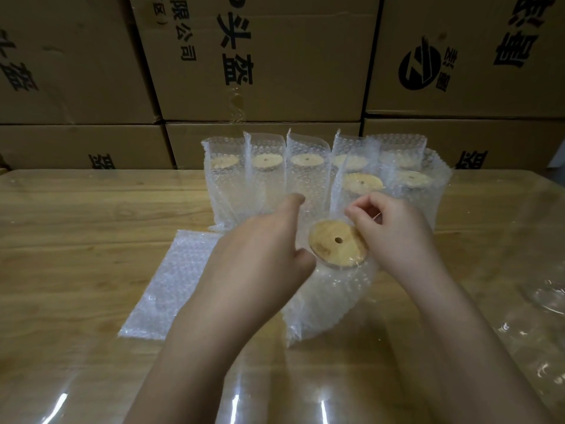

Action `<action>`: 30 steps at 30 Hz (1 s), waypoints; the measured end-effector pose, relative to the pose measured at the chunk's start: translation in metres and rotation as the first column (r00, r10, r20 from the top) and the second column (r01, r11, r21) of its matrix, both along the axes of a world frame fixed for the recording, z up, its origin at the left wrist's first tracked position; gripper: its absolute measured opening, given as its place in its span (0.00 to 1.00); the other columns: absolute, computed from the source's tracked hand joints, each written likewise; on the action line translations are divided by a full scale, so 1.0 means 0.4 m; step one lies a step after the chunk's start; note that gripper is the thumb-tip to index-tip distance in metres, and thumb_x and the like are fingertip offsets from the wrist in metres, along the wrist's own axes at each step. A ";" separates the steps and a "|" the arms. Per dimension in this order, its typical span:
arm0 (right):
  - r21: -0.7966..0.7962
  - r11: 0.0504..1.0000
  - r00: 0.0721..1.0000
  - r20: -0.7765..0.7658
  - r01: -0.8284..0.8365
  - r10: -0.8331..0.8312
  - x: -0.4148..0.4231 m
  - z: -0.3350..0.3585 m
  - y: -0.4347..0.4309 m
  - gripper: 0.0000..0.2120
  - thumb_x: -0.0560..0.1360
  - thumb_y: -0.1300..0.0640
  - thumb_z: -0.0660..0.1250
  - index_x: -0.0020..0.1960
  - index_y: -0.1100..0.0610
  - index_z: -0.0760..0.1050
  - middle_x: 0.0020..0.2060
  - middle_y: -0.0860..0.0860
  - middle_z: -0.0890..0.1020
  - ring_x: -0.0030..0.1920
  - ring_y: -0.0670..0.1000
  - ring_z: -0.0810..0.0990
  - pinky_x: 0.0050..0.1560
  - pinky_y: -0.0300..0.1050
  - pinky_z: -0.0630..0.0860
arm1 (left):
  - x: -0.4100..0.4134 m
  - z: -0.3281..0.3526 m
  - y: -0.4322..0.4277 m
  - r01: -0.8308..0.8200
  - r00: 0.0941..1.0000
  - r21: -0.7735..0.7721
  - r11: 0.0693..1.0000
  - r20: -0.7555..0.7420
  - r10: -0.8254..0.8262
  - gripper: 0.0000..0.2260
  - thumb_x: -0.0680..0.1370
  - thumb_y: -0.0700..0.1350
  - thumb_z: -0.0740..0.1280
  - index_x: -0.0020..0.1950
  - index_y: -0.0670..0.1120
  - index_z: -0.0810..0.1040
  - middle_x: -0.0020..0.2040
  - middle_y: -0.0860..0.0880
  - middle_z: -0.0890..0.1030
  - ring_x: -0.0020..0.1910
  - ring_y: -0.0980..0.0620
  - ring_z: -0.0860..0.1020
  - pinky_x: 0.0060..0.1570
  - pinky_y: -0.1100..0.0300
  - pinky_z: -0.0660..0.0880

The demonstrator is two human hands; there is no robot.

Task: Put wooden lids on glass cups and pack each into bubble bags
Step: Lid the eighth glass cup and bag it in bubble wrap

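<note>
A glass cup with a round wooden lid (336,246), which has a small hole, stands inside a bubble bag (330,301) in the middle of the table. My left hand (260,249) grips the left rim of that bag's mouth. My right hand (394,231) pinches the bag's right rim beside the lid. Behind them stand several packed cups in bubble bags (305,179), in two rows, their wooden lids showing through the plastic.
A flat pile of unused bubble bags (165,289) lies on the wooden table (76,228) to the left. Clear glassware (547,298) shows at the right edge. Stacked cardboard boxes (260,56) form a wall behind the table.
</note>
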State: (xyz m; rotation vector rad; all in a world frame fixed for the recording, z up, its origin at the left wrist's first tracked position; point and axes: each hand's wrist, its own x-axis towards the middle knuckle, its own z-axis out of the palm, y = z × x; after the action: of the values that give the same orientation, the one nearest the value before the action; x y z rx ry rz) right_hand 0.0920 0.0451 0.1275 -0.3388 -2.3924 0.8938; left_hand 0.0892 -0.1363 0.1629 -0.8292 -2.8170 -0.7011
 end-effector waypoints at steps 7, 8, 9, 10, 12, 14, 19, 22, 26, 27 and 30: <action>0.034 0.999 0.978 -0.208 0.004 0.003 0.027 0.033 -0.004 0.05 0.77 0.54 0.65 0.43 0.51 0.77 0.33 0.40 0.76 0.34 0.38 0.73 0.31 0.33 0.64 | -0.035 0.015 -0.050 -0.068 0.997 0.283 0.957 -0.027 0.078 0.19 0.76 0.43 0.66 0.63 0.58 0.68 0.34 0.52 0.79 0.35 0.56 0.79 0.39 0.47 0.79; 0.040 0.999 0.978 -0.207 -0.002 0.010 0.028 0.033 -0.006 0.05 0.77 0.54 0.66 0.43 0.50 0.77 0.32 0.40 0.75 0.35 0.36 0.73 0.30 0.33 0.63 | -0.043 0.014 -0.055 -0.077 0.996 0.294 0.953 -0.029 0.089 0.17 0.76 0.43 0.66 0.61 0.58 0.68 0.34 0.52 0.79 0.34 0.57 0.79 0.39 0.49 0.79; 0.043 0.999 0.979 -0.205 -0.010 0.018 0.027 0.032 -0.008 0.05 0.77 0.54 0.66 0.43 0.50 0.77 0.31 0.40 0.74 0.34 0.35 0.72 0.30 0.33 0.63 | -0.051 0.011 -0.058 -0.085 0.995 0.305 0.949 -0.027 0.098 0.16 0.76 0.43 0.66 0.59 0.58 0.69 0.34 0.52 0.78 0.34 0.57 0.79 0.38 0.50 0.79; 0.041 0.999 0.978 -0.207 -0.017 0.025 0.026 0.030 -0.009 0.05 0.77 0.54 0.66 0.42 0.50 0.76 0.31 0.40 0.74 0.34 0.35 0.72 0.31 0.33 0.63 | -0.059 0.007 -0.058 -0.096 0.994 0.318 0.943 -0.025 0.109 0.13 0.76 0.43 0.66 0.57 0.56 0.70 0.34 0.52 0.78 0.35 0.57 0.79 0.38 0.50 0.78; 0.017 0.999 0.973 -0.228 -0.030 0.033 0.022 0.025 -0.008 0.05 0.77 0.54 0.66 0.43 0.49 0.76 0.31 0.40 0.74 0.35 0.35 0.72 0.31 0.30 0.65 | -0.074 -0.002 -0.051 -0.120 0.989 0.333 0.935 -0.041 0.141 0.08 0.77 0.43 0.65 0.54 0.53 0.73 0.36 0.53 0.78 0.37 0.55 0.79 0.38 0.49 0.78; -0.011 0.998 0.972 -0.229 -0.059 0.055 0.021 0.022 -0.004 0.02 0.78 0.54 0.65 0.47 0.49 0.76 0.34 0.41 0.75 0.36 0.38 0.73 0.32 0.30 0.67 | -0.086 -0.009 -0.042 -0.115 0.979 0.325 0.939 -0.124 0.163 0.05 0.78 0.45 0.64 0.53 0.53 0.75 0.43 0.55 0.78 0.39 0.56 0.78 0.39 0.50 0.78; 0.058 0.963 0.958 -0.094 -0.265 0.269 0.023 0.023 0.006 0.15 0.79 0.64 0.57 0.48 0.46 0.76 0.44 0.43 0.74 0.39 0.41 0.73 0.36 0.37 0.70 | -0.083 -0.007 -0.047 0.235 0.969 0.213 0.948 -0.127 -0.212 0.23 0.72 0.68 0.59 0.63 0.61 0.75 0.59 0.66 0.71 0.49 0.65 0.77 0.44 0.58 0.79; 0.090 0.952 0.955 -0.019 -0.292 0.295 0.025 0.022 0.018 0.23 0.77 0.69 0.54 0.42 0.42 0.76 0.46 0.44 0.72 0.43 0.40 0.72 0.42 0.42 0.71 | -0.084 -0.017 -0.034 0.228 0.959 0.008 0.974 -0.176 -0.223 0.29 0.69 0.71 0.59 0.67 0.61 0.72 0.59 0.64 0.73 0.54 0.63 0.73 0.48 0.57 0.78; 0.138 0.952 0.961 0.065 -0.274 0.267 0.025 0.019 0.049 0.29 0.76 0.72 0.55 0.42 0.36 0.75 0.48 0.38 0.69 0.42 0.42 0.73 0.46 0.50 0.75 | -0.083 -0.014 -0.025 0.221 0.939 -0.010 0.975 -0.268 -0.215 0.18 0.72 0.62 0.61 0.56 0.56 0.80 0.59 0.56 0.72 0.57 0.57 0.71 0.50 0.57 0.74; 0.142 0.951 0.961 0.076 -0.274 0.266 0.025 0.017 0.059 0.27 0.76 0.70 0.56 0.44 0.36 0.74 0.49 0.37 0.69 0.43 0.42 0.74 0.47 0.51 0.76 | -0.085 -0.015 -0.029 0.216 0.937 -0.002 0.976 -0.282 -0.208 0.15 0.73 0.60 0.61 0.51 0.55 0.81 0.59 0.55 0.73 0.58 0.55 0.72 0.50 0.55 0.74; 0.136 0.952 0.962 0.042 -0.273 0.270 0.027 0.013 0.080 0.15 0.79 0.61 0.61 0.46 0.41 0.75 0.49 0.37 0.71 0.40 0.43 0.75 0.47 0.52 0.76 | -0.093 -0.013 -0.048 0.171 0.941 0.022 0.985 -0.299 -0.156 0.14 0.74 0.58 0.61 0.47 0.53 0.82 0.54 0.55 0.76 0.51 0.54 0.75 0.46 0.54 0.75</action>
State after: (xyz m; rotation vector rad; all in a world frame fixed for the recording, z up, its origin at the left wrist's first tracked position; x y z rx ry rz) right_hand 0.1027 0.0772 0.1327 0.0380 -2.5467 0.8349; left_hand 0.0519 -0.1557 0.1577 -1.0714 -2.4763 -0.6035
